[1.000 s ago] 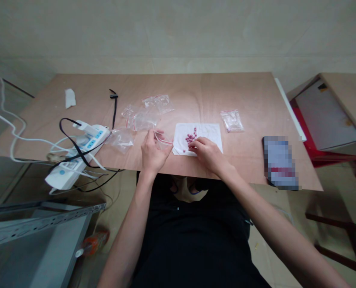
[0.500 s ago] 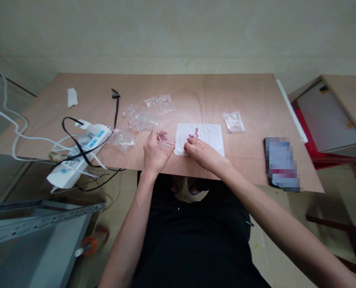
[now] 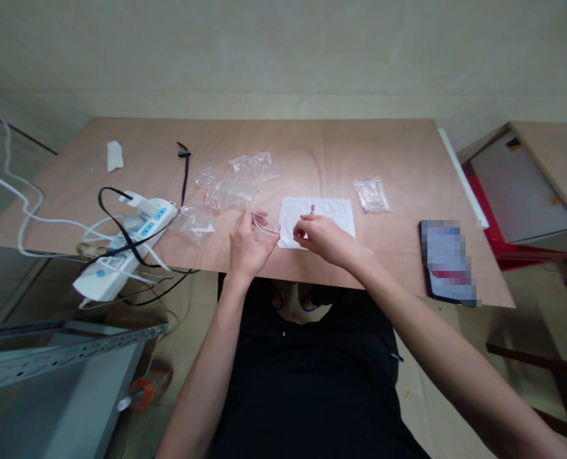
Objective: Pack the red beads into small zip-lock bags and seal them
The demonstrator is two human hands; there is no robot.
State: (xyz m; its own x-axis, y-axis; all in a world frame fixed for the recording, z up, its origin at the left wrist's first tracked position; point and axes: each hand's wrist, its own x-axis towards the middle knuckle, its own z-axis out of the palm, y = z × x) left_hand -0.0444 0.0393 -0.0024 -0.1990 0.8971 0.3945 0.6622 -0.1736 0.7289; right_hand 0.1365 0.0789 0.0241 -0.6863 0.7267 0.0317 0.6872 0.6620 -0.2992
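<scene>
My left hand (image 3: 248, 245) is closed around a clear zip-lock bag (image 3: 265, 229) with a red seal line, its mouth spread apart and facing right. Just to the right, my right hand (image 3: 322, 237) hovers over a white cloth or tissue (image 3: 343, 213), thumb and fingers pinched. A dark red spot at those fingertips looks like a small bead. Beyond the knuckles, a few small red beads (image 3: 313, 209) lie on the white sheet; my right hand hides others, if any.
Several clear bags (image 3: 233, 191) lie to the left. A filled zip-lock bag (image 3: 372, 194) rests on the right, and a phone (image 3: 448, 261) near the front right edge. A power strip (image 3: 125, 252) with tangled cables covers the left front. A black cable tie or strap (image 3: 185, 172) lies behind it.
My right hand has lifted slightly off the white sheet, its fingers pulled together in a pinch. The bag in my left hand is spread a little wider.
</scene>
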